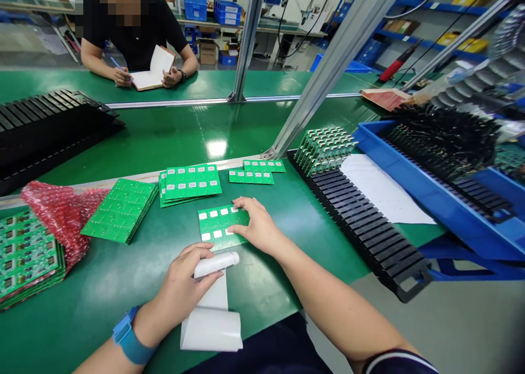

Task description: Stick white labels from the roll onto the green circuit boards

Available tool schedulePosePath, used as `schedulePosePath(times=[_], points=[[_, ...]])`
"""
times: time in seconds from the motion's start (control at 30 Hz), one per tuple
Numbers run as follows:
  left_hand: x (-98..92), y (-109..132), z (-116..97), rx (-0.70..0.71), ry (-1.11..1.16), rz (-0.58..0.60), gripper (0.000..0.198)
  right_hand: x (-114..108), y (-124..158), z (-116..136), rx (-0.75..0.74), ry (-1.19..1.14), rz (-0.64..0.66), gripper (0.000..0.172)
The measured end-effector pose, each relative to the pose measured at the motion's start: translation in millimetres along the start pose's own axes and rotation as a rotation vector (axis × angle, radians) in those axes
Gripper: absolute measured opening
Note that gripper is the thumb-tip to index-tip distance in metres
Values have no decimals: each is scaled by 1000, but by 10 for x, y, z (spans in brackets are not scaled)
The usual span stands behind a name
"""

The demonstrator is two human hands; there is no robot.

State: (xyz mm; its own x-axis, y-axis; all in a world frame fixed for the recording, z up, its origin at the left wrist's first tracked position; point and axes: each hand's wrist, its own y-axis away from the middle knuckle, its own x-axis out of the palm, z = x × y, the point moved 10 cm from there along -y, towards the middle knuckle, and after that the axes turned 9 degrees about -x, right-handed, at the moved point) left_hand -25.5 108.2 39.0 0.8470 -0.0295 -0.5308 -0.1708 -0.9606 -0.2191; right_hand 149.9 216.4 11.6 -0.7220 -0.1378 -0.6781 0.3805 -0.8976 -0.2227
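Observation:
A green circuit board panel [217, 221] with two rows of white labels lies flat on the bench in front of me. My right hand [256, 226] grips its right end, with the thumb on a lower label and the fingertips at the far edge. Just below the panel, my left hand [191, 273] is closed around a white label roll [221, 262]. From that roll a white backing strip [213, 327] hangs down and curls near the bench's front edge. A blue wrist strap [133, 335] circles my left wrist.
Stacked panels [192, 181] and two narrow boards [251, 176] lie beyond. At left are another board stack [121, 210] and pink bubble wrap [69, 215]. A black slotted rack [361, 215] and blue bin [443, 199] stand right. A person [135, 40] sits opposite with a notebook.

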Motion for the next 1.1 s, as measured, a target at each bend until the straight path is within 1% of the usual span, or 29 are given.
schedulePosePath(times=[0.07,0.13,0.2,0.23,0.3,0.37,0.4,0.47,0.6,0.83,1.0,1.1], points=[[-33,-15,-1,-38,31,-12,12,-38,10,41,-4,0,-18,48],[-68,-31,11,-104,60,-24,13,-137,93,199,-46,-18,-65,38],[-111,-40,39,-194,82,-46,16,-248,245,486,-158,-57,-108,27],[-133,-39,58,-241,95,-60,18,-280,337,656,-233,-80,-108,23],[-170,-29,97,-323,136,-87,21,-273,518,970,-381,-113,-68,22],[-188,-14,128,-369,178,-106,24,-226,645,1169,-484,-119,-49,22],[-190,-9,140,-378,190,-110,25,-204,676,1214,-510,-116,-63,22],[-189,-3,165,-385,188,-114,26,-162,680,1224,-528,-106,-110,22],[-203,-12,210,-392,171,-126,29,-90,625,1168,-531,-62,-177,20],[-191,-50,251,-443,220,-108,42,-103,670,1203,-615,54,-286,19],[-163,-67,261,-461,228,-94,45,-97,708,1269,-633,111,-294,18],[-160,-61,269,-467,241,-100,42,-203,726,1329,-650,65,-288,14]])
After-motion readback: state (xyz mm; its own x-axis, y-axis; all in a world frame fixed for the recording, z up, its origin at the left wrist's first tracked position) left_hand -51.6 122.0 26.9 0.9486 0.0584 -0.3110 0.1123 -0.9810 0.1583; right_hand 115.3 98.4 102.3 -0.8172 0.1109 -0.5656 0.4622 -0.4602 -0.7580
